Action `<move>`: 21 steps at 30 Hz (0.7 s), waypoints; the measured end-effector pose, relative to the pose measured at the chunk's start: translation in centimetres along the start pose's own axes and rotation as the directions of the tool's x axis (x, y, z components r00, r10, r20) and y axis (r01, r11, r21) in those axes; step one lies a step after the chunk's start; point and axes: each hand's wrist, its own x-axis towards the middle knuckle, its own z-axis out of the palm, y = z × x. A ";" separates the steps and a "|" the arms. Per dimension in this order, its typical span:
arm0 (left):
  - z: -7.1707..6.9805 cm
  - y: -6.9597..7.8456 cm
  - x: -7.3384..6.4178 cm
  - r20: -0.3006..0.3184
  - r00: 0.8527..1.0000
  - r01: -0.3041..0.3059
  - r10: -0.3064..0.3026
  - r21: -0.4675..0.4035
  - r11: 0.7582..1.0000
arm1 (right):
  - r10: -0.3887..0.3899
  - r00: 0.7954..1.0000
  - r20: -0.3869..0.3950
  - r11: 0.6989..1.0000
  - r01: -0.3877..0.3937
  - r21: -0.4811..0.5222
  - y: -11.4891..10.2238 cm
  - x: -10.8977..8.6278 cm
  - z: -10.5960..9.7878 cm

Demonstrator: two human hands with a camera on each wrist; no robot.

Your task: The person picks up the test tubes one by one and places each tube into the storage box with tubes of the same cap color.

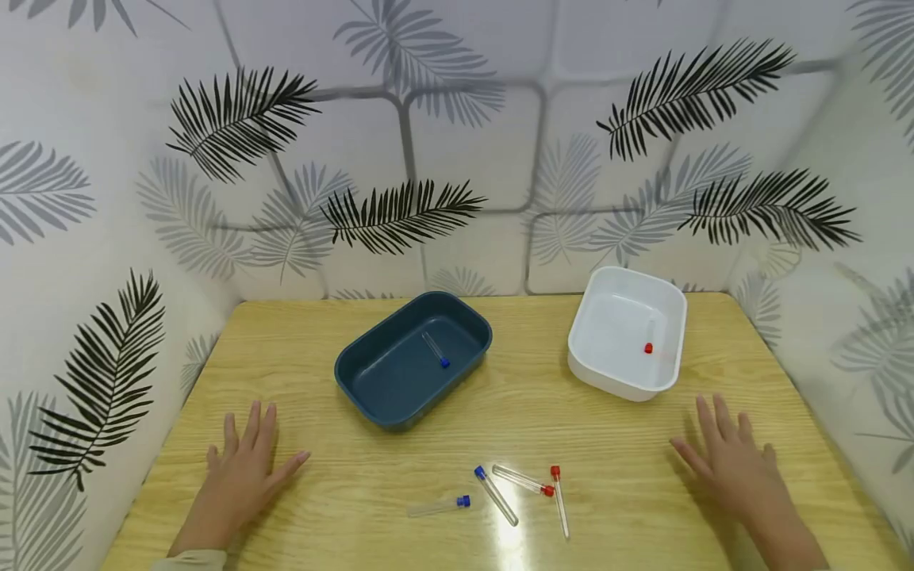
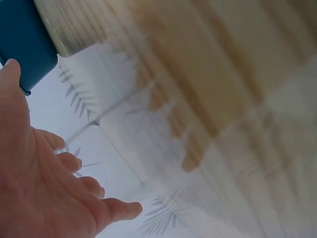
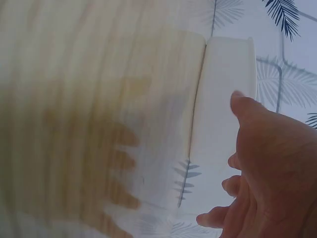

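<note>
From the head, a left hand point(image 1: 239, 476) and right hand point(image 1: 739, 468) are open, fingers splayed, at either side of the table point(image 1: 286, 357); between them lie four capped tubes point(image 1: 497, 497), two blue, two red. Behind, a dark blue tray point(image 1: 378, 388) and white tray point(image 1: 607, 341) each hold one more, before a leaf-patterned backdrop point(image 1: 471, 151). At the left wrist, the thumb overlaps the blue tray; at the right wrist, the white one.
</note>
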 end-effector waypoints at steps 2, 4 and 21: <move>0.0 0.0 0.0 0.005 1.000 -0.002 0.002 -0.015 1.000 | 0.001 1.000 0.006 1.000 -0.001 0.014 -0.5 -0.1 -0.1; 0.0 0.0 0.1 0.005 1.000 -0.006 0.006 -0.025 1.000 | -0.001 1.000 0.006 1.000 0.001 0.017 -0.9 -0.2 -0.1; 0.4 1.5 2.5 -0.043 0.993 -0.109 0.108 -0.036 0.993 | -0.151 0.986 -0.069 0.987 0.154 0.044 -6.8 -0.2 0.6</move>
